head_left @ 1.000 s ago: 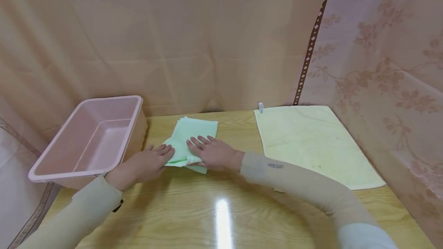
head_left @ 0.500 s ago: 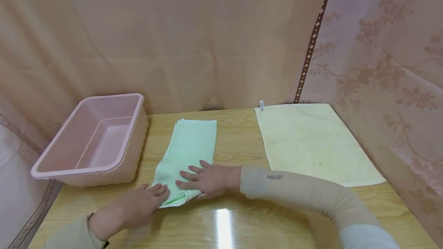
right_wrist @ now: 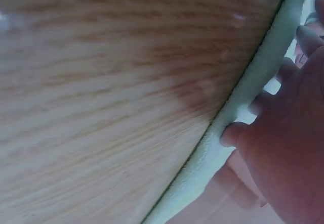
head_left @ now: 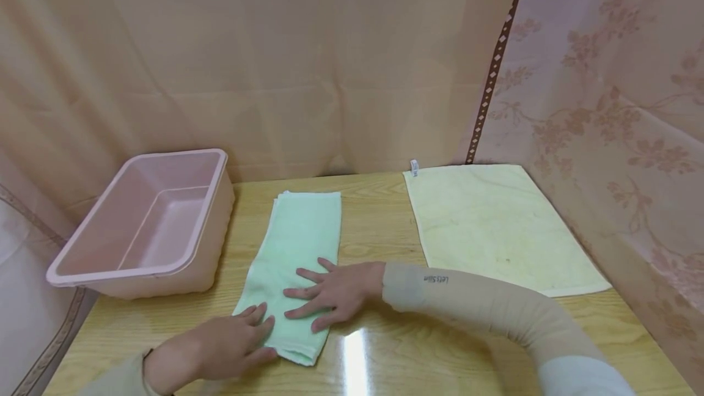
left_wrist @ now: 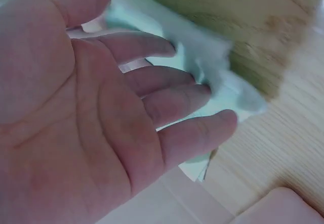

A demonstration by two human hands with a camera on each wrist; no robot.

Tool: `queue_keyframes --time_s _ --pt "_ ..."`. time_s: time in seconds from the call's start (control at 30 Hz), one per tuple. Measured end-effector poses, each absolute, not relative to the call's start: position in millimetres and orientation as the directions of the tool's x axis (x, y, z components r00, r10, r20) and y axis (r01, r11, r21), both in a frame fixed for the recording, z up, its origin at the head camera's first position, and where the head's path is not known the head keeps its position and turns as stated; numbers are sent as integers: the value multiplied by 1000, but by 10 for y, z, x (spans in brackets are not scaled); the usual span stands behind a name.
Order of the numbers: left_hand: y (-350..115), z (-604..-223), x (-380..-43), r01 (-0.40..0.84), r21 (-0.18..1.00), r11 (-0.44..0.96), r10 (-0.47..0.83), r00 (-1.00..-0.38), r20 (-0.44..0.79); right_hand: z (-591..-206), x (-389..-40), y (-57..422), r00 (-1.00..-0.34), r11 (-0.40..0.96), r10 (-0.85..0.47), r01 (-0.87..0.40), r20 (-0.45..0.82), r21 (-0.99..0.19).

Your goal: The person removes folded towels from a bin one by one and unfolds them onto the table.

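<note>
A mint-green towel (head_left: 305, 231), folded into a long strip, lies flat on the wooden table. My left hand (head_left: 222, 344) touches its near left edge, fingers extended; the left wrist view shows the palm and fingers over the towel (left_wrist: 230, 90). On the towel's near right part rests my right hand (head_left: 335, 295), its fingers spread. In the right wrist view, the fingers of the right hand (right_wrist: 283, 148) lie along the towel's long edge (right_wrist: 202, 168).
To the left stands a pink plastic basin (head_left: 206, 255). A pale yellow towel (head_left: 495, 225) with a small white tag (head_left: 414, 168) is spread out at the right. Curtains hang behind and beside the wooden table (head_left: 418, 359).
Both hands have come nearer the table's front edge. The green towel's folded-up near end has been laid out flat, so the strip is longer. The right fingers are spread wider.
</note>
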State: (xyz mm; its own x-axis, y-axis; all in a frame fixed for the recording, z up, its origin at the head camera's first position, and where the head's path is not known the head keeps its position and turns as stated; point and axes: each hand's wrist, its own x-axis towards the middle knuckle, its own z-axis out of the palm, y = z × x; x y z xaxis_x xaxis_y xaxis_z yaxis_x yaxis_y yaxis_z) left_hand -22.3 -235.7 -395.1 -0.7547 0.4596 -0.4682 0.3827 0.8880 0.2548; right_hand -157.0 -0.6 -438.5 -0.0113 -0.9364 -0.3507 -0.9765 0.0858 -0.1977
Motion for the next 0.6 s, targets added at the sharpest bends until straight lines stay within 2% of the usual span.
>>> queue_keyframes --time_s 0.17,0.27,0.33,0.4,0.47,0.6 --pt "-2291 -3944 -226 344 255 904 428 -757 -494 -4372 -1699 -70 4 89 -939 -963 -343 -254" --pt "-2297 -3964 -227 390 245 888 461 -763 -453 -4360 -1788 -119 20 106 -946 -925 -324 -365" --pt "-2318 -3980 -234 435 231 870 492 -767 -411 -4346 -1847 -145 0 132 -959 -886 -284 -445" --pt "-2349 -3996 -243 481 210 851 525 -773 -357 -4328 -1912 -157 -62 172 -971 -856 -233 -488" --pt "-2379 -4011 -250 516 190 835 550 -776 -310 -4304 -1982 -156 -167 237 -969 -845 -184 -479" --pt "-2429 -4066 -256 523 210 826 563 -778 -279 -4297 -2126 -163 -382 417 -909 -853 -169 -313"
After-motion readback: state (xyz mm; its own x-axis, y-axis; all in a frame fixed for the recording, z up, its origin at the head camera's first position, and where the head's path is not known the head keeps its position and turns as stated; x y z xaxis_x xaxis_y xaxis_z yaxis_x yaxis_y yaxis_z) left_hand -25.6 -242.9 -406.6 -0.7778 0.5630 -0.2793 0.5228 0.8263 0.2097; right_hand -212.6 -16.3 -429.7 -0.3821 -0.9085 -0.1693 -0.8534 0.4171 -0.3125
